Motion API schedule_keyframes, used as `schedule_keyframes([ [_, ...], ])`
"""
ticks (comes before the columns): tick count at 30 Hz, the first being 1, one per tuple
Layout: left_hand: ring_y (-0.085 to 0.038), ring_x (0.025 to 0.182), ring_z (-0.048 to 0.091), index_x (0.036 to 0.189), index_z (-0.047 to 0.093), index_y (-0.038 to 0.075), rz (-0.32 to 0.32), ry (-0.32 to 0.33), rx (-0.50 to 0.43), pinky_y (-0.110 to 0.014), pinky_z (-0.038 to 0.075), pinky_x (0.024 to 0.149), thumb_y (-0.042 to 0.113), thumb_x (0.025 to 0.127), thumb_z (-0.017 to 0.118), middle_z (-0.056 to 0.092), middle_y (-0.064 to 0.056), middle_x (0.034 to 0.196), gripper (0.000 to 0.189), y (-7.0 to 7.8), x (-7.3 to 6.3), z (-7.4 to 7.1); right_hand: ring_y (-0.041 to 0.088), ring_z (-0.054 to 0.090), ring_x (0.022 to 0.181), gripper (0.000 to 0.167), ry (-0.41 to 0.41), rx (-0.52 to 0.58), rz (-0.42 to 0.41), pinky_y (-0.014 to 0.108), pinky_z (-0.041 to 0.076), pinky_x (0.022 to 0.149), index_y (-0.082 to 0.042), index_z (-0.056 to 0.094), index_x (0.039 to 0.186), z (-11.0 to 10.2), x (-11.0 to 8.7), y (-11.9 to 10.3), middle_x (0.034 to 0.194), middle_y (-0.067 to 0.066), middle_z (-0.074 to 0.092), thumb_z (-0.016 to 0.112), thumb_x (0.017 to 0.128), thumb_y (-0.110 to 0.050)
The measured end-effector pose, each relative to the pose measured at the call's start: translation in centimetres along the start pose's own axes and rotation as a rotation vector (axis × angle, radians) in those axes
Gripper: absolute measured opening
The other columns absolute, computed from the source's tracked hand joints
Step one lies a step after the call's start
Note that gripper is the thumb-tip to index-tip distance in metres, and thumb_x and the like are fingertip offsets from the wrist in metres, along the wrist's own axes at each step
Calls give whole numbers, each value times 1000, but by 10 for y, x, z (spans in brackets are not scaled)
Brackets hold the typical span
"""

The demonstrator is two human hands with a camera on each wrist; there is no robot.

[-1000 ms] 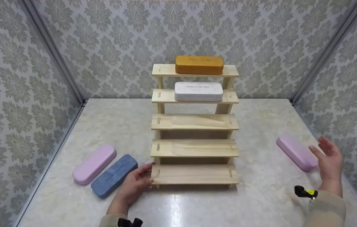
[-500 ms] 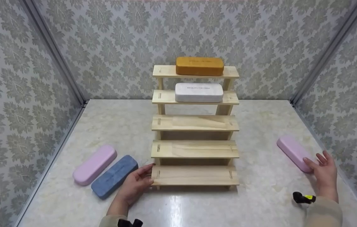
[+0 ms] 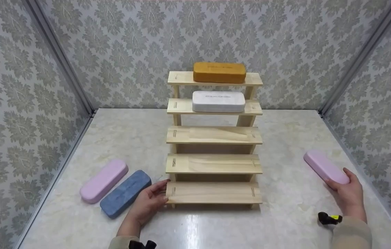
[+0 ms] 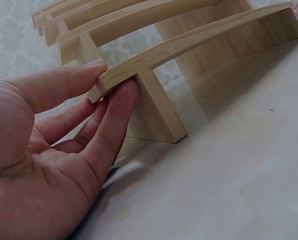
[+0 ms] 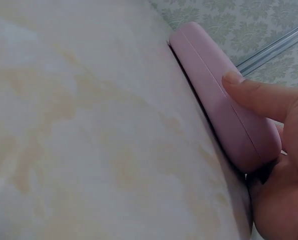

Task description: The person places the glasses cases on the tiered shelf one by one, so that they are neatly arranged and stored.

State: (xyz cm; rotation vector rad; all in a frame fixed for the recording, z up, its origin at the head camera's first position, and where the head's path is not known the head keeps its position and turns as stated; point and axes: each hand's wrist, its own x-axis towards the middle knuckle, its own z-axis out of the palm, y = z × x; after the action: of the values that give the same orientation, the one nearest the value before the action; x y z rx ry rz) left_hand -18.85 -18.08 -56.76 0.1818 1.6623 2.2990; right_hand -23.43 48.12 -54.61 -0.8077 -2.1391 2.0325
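Observation:
A stepped wooden display rack [image 3: 213, 193] with several tiers stands mid-table. My left hand [image 3: 146, 206] pinches the left end of its lowest board; in the left wrist view the thumb [image 4: 83, 75] lies on one face and fingers on the other. At the right, my right hand [image 3: 349, 193] grips the near end of a pink glasses case [image 3: 321, 166], thumb on one long side, some fingers hidden behind it. In the right wrist view this pink case [image 5: 214, 85] lies along the tabletop. An orange-brown case [image 3: 219, 72] sits on the top tier, a white case [image 3: 218, 101] on the tier below.
Left of the rack, a second pink case [image 3: 104, 180] and a blue case [image 3: 125, 193] lie slantwise side by side, the blue one close to my left forearm. Patterned wall panels [image 3: 130, 52] with metal corner posts enclose the marbled table [image 3: 282, 138] at the back and sides.
My right hand has come down and left from beside the pink case, and its fingers have closed round the near end. The left hand keeps its hold on the rack.

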Motion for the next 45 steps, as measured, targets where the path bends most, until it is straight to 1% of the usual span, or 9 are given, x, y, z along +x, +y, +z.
schedule_keyframes([
  [9, -14, 116, 62, 154, 27, -15, 2, 3, 4, -24, 58, 94, -11, 89, 65, 60, -4, 128, 76, 0, 0, 1, 25, 16, 152, 110, 45, 44, -3, 17, 60, 81, -23, 15, 166, 3, 0, 1, 173, 6, 5, 81, 82, 3],
  [15, -14, 117, 61, 154, 27, -14, -5, 9, 11, -24, 58, 95, -11, 88, 64, 59, -5, 130, 75, -1, 0, 1, 23, 19, 151, 106, 70, 84, 1, 18, 61, 81, -25, 18, 164, 4, -1, 1, 171, 4, 9, 80, 83, 5],
  [20, -14, 117, 61, 155, 30, -12, -16, 23, 23, -24, 58, 95, -9, 89, 65, 57, -7, 130, 75, 0, 0, 1, 23, 17, 152, 108, 80, 101, 4, 17, 61, 78, -28, 17, 164, 4, -3, 0, 172, 1, 9, 82, 83, 1],
  [30, -12, 118, 59, 155, 30, -12, -34, 35, 29, -23, 56, 96, -7, 90, 67, 58, -4, 131, 76, 0, 1, 1, 19, 21, 152, 107, 124, 170, -12, 19, 61, 81, -24, 20, 163, 3, -6, 1, 164, -5, 22, 86, 81, -7],
  [32, -13, 118, 59, 155, 30, -11, -36, 37, 36, -23, 57, 95, -6, 90, 67, 58, -5, 131, 76, 0, 1, 1, 18, 22, 152, 109, 128, 171, -11, 23, 60, 87, -26, 20, 164, 2, -6, 0, 165, -5, 22, 87, 80, -11],
  [34, -13, 118, 60, 155, 31, -11, -37, 36, 40, -23, 57, 94, -6, 90, 68, 58, -6, 132, 75, 1, 1, 1, 17, 22, 152, 108, 141, 140, -17, 28, 55, 101, -28, 20, 164, 2, -6, -1, 168, -4, 21, 87, 81, -14],
  [38, -14, 116, 60, 155, 31, -11, -34, 32, 40, -24, 58, 93, -6, 89, 67, 57, -7, 132, 75, 1, 1, 1, 15, 24, 152, 101, 183, 16, -56, 33, 26, 128, -26, 21, 164, 2, -6, -3, 171, -1, 20, 84, 85, -19],
  [40, -14, 116, 61, 155, 30, -11, -31, 29, 34, -24, 58, 93, -7, 89, 66, 57, -7, 132, 75, 1, 0, 1, 14, 25, 152, 99, 198, -9, -68, 33, 19, 131, -25, 23, 164, 2, -6, -3, 171, -1, 21, 84, 86, -18],
  [45, -15, 115, 61, 155, 30, -11, -23, 23, 22, -24, 58, 93, -8, 89, 65, 58, -6, 130, 75, 1, 0, 1, 12, 27, 152, 97, 196, 29, -78, 30, 21, 130, -25, 29, 163, 4, -9, -6, 170, -2, 26, 84, 84, -12],
])
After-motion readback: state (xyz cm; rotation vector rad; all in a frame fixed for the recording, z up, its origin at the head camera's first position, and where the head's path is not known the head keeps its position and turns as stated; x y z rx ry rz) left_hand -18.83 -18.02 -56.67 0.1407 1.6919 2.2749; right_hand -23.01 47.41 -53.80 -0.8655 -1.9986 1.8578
